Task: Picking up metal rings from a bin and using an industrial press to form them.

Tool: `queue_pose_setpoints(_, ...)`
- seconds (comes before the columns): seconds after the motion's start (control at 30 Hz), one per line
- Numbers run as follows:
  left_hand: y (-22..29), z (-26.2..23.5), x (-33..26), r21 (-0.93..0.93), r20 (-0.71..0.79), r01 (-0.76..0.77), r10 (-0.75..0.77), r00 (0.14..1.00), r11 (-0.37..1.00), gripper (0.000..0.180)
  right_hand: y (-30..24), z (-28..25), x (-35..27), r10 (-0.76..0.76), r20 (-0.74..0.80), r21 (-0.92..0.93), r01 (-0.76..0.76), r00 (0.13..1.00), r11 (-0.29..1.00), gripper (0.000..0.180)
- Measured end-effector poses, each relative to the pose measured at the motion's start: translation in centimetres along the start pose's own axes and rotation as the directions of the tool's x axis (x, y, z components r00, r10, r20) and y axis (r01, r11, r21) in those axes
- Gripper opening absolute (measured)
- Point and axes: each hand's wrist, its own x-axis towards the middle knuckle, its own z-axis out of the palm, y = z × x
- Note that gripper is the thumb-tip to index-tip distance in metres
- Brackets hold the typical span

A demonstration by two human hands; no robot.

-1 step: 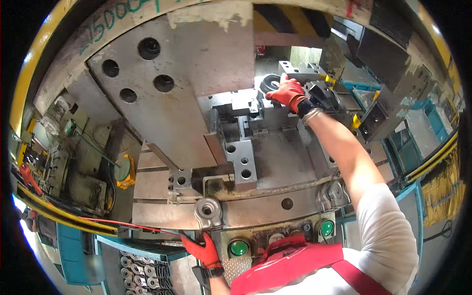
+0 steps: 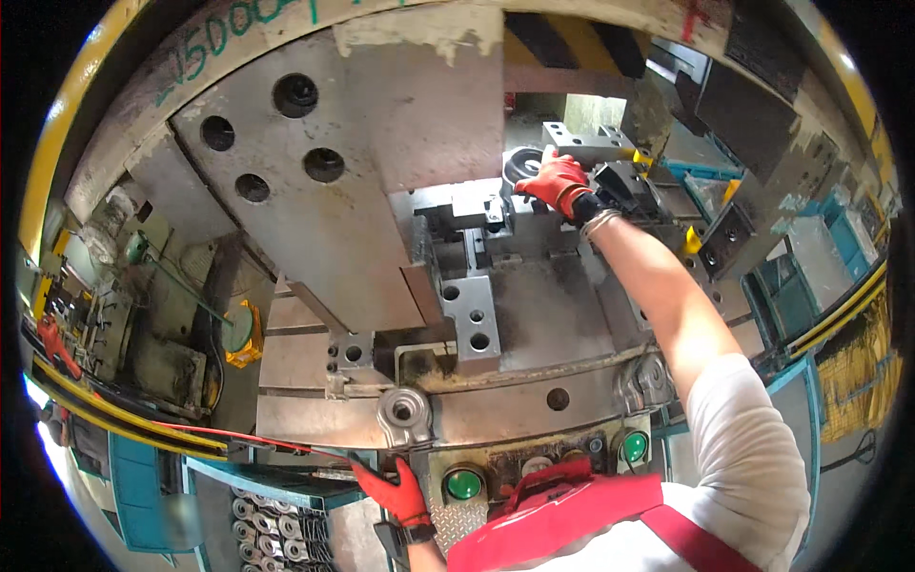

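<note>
Below a red apron-clad [image 2: 581, 494] worker's chest, two green push-buttons [image 2: 464, 484] flank a control panel. At the left, a red-gloved left hand [image 2: 393, 491] sits where a thin red rod [image 2: 257, 439] ends, thumb and fingers parted; whether they hold the rod cannot be told. Farther left, ring-ended metal parts [image 2: 272, 527] fill a bin. On the press bed's front edge [image 2: 496, 408] rests a similar forged ring part [image 2: 404, 412]. Beyond a drilled steel block [image 2: 472, 319], the gloved right hand [image 2: 556, 181] reaches deep into the press, its fingers drawn narrow at the near right rim of a dark ring [image 2: 521, 164]; how firmly they grip cannot be told. Sound handling here would mean touching only the rim, keeping the ring level, and leaving the buttons alone while the arm is inside. Overhead, green hand-drawn characters [image 2: 229, 43] and a red mark [image 2: 694, 24] show on the frame; no brand is legible.
</note>
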Motion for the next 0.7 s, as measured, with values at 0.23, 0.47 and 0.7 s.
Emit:
queue_pose_setpoints(0.23,-2.3,-0.6,-2.2,0.040,-0.025,0.096,-0.095,0.995,0.995,0.077,-1.2,1.5,3.2,-0.172,0.114,-0.013,0.175,0.978,0.985,0.052)
queue_pose_setpoints(0.47,-2.5,0.5,-2.5,-0.170,-0.015,0.256,-0.262,0.965,0.952,0.076,-0.6,4.2,4.6,-0.267,0.046,-0.002,0.267,0.963,0.964,0.056)
queue_pose_setpoints(0.7,-2.5,0.9,-1.9,-0.287,-0.042,0.307,-0.332,0.942,0.907,0.069,-1.6,2.6,2.0,-0.268,0.019,0.046,0.267,0.963,0.963,0.061)
